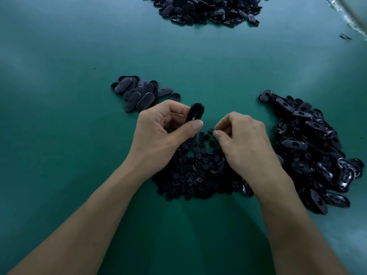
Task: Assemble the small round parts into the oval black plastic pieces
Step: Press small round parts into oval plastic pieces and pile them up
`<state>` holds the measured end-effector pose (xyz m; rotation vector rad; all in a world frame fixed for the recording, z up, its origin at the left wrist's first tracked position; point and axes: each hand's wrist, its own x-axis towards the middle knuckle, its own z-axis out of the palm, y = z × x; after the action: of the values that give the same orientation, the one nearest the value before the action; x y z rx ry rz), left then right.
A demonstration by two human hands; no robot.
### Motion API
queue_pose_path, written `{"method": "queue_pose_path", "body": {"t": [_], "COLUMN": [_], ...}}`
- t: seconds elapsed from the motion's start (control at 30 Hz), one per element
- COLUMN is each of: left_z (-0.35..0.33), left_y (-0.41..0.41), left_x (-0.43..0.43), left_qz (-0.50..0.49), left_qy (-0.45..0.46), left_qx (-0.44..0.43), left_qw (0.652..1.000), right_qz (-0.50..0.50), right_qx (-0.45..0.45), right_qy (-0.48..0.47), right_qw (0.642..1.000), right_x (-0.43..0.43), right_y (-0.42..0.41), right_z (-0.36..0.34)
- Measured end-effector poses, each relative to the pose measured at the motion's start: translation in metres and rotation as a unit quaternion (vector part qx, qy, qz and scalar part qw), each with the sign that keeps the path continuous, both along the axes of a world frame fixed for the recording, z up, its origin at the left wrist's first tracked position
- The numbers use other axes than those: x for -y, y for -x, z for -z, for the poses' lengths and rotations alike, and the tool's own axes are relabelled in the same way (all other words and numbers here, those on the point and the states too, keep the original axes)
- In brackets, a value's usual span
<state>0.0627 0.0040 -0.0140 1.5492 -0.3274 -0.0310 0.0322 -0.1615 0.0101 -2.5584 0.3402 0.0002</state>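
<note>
At a green desk, a person's two bare hands worked over a heap of small round parts lying between the forearms. The left hand held one oval black plastic piece upright just above the far edge of that heap, its curled fingers behind the piece and the thumb pressed across its lower end. A slot showed in the piece just above the thumb.

The right hand hung close by, its fingers curled and the tips of thumb and forefinger drawn nearly together. A single round part sat right at those fingertips; whether it was pinched or merely lay beside them on the desk could not be told. The two hands were near each other but apart.

A small cluster of oval pieces lay beyond the left hand, most of them with the smooth face up. A larger, looser pile of oval pieces spread along the right side of the desk, beside the right wrist, many showing a hollow, glossy underside. A third mound of black pieces lay at the far edge of the view. A small dark loop lay alone near the far right corner, beside a pale strip that crossed that corner.
</note>
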Motion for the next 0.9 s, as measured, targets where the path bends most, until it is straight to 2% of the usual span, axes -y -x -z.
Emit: {"method": "queue_pose_path", "body": {"t": [0.2, 0.57, 0.7, 0.9], "left_z": [-0.001, 0.004, 0.006, 0.005], "left_y": [0.0, -0.001, -0.003, -0.003], "left_x": [0.001, 0.0, 0.0, -0.001], "left_qz": [0.0, -0.001, -0.01, -0.009], "left_qy": [0.006, -0.001, -0.027, 0.015], "left_qx": [-0.007, 0.014, 0.027, 0.002], "left_qw": [1.0, 1.0, 0.999, 1.0], "right_qz": [-0.023, -0.025, -0.036, -0.041], "right_qx": [0.014, 0.151, 0.166, 0.156], "right_qy": [-0.033, -0.174, -0.207, -0.242], "right_qw": [0.999, 0.973, 0.963, 0.957], "right_x": [0.0, -0.004, -0.004, -0.007], "right_y": [0.0, 0.002, 0.002, 0.002], "right_z": [-0.002, -0.017, -0.019, -0.019]}}
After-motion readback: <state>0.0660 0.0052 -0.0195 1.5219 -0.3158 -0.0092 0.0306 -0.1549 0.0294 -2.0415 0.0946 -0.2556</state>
